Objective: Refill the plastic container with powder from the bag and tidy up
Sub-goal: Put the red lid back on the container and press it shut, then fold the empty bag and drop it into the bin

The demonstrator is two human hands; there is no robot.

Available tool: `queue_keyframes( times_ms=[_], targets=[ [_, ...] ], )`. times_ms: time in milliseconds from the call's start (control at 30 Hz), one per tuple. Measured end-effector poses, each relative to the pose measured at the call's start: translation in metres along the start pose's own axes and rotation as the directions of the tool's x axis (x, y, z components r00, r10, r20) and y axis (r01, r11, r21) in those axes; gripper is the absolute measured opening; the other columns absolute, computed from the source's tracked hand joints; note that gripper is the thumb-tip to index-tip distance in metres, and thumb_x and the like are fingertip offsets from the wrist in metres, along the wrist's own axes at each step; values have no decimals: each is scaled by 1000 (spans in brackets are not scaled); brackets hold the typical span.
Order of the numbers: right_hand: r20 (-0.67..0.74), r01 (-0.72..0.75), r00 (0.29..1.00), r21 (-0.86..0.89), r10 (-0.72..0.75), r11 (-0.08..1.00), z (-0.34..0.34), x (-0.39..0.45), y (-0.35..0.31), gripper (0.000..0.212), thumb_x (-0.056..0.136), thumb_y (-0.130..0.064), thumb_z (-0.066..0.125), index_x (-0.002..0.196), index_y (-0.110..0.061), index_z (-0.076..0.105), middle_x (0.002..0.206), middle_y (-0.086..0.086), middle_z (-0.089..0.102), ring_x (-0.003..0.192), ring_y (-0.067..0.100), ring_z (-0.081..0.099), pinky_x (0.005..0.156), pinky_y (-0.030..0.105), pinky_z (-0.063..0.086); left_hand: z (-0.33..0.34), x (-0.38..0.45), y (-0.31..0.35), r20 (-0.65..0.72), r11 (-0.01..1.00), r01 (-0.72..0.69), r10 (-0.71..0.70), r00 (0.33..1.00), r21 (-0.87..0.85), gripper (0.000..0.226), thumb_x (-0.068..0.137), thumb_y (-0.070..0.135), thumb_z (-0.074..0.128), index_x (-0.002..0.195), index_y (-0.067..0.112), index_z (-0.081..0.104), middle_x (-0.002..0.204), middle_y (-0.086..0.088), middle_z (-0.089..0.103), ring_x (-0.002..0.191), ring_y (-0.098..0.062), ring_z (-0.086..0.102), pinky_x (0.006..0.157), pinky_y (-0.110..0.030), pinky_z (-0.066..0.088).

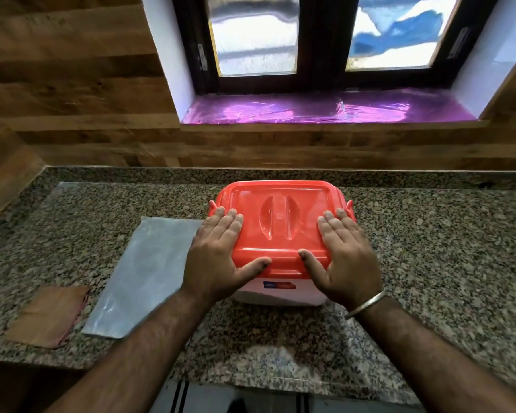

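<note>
Both hands, left hand (pixel 218 257) and right hand (pixel 347 260), press flat, fingers spread, on the red plastic lid (pixel 280 222). The white container (pixel 280 295) sits on the speckled granite counter (pixel 429 248) below a window (pixel 325 40).

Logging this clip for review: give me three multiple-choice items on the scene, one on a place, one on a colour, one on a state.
1. Where does the flat plastic bag lie?
A. left of the container
B. on the windowsill
C. on the lid

2. What colour is the lid?
A. blue
B. red-orange
C. green

3. What are the hands doing?
A. lifting the bag
B. pressing flat on the lid
C. wiping the counter

Answers: 1 A, it lies on the granite counter beside the container. 2 B, plainly red-orange. 3 B, left hand and right hand rest palms-down on it.
</note>
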State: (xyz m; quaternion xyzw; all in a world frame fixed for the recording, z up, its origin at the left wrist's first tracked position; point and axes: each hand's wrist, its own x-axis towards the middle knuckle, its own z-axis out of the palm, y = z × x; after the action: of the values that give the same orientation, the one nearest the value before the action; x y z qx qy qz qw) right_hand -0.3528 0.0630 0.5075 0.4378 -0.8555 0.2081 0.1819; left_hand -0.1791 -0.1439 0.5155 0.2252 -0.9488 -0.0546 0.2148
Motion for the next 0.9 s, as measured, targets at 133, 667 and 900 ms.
queue_keyframes(
  times_ms=[133, 667, 900],
  targets=[
    [-25, 1, 1000, -11, -1, 1000, 15, 28, 12, 84, 97, -68, 37, 137, 0, 63, 144, 20, 60, 144, 37, 47, 118, 52, 39, 12, 32, -8, -27, 1000, -30, 30, 999, 0, 111, 85, 93, 44, 150, 4, 60, 158, -15, 56, 154, -34, 43, 127, -54, 35],
    [95, -32, 995, -47, 36, 998, 75, 177, 75, 88, 98, -71, 25, 144, -3, 57, 148, 19, 57, 147, 34, 44, 123, 47, 32, 56, 195, -31, 90, 999, -22, 19, 996, 39, 111, 89, 93, 36, 159, 7, 48, 165, -14, 48, 160, -31, 33, 133, -47, 24],
    [81, 52, 996, -104, -43, 993, 71, 148, 32, 77, 104, -61, 28, 159, -6, 32, 165, 16, 35, 157, 31, 23, 128, 51, 14, 33, 176, -34, 80, 984, 92, -81, 994, -155, 105, 95, 86, 20, 167, 10, 30, 174, -10, 32, 163, -25, 25, 133, -59, 15]
  ],
)
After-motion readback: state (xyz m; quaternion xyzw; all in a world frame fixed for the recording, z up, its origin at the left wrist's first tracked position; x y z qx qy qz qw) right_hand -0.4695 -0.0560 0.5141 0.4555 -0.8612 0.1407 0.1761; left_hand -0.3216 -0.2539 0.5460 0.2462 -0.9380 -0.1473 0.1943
